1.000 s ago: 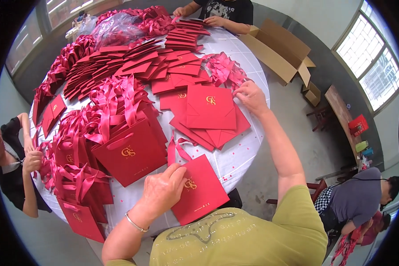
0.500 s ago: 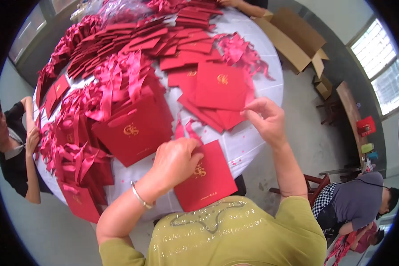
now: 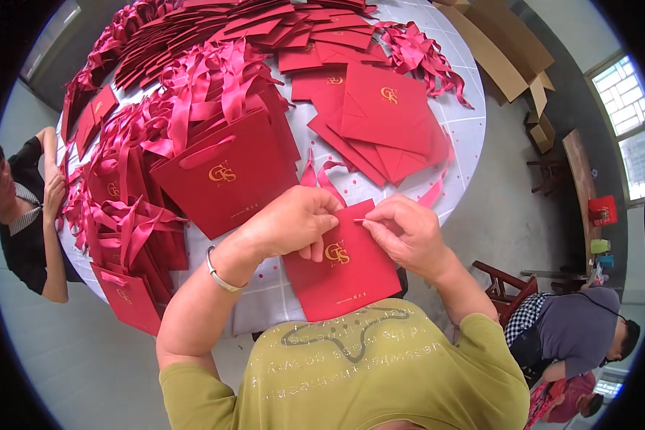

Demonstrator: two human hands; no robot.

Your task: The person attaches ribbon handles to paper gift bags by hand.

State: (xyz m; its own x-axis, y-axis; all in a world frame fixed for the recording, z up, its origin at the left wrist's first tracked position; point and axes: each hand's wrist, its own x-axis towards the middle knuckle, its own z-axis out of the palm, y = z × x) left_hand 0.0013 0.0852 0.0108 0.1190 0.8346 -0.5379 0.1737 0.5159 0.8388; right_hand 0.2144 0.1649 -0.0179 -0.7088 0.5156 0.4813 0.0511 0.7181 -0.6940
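Observation:
A red paper gift bag (image 3: 340,287) with gold lettering lies flat at the table's near edge, against my shirt. My left hand (image 3: 301,222) is closed at its upper left edge, thumb and fingers pinching there. Pink ribbon (image 3: 327,178) sticks up just beyond those fingers. My right hand (image 3: 406,233) pinches a thin, pale, stick-like piece (image 3: 359,220) by the bag's top edge, its tip pointing toward my left hand. Another length of pink ribbon (image 3: 435,190) hangs just beyond my right hand; whether it joins the pinched piece I cannot tell.
Flat red bags (image 3: 387,115) lie stacked ahead on the white-covered table (image 3: 473,136). Bags with ribbon handles (image 3: 226,175) stand at left, and more bags (image 3: 186,43) fill the far side. A person (image 3: 32,208) is at the left edge; a chair (image 3: 505,290) stands right.
My right hand has come down and left from beside the flat stack to the bag's top edge, near my left hand. The left hand stays at the bag. The view has shifted.

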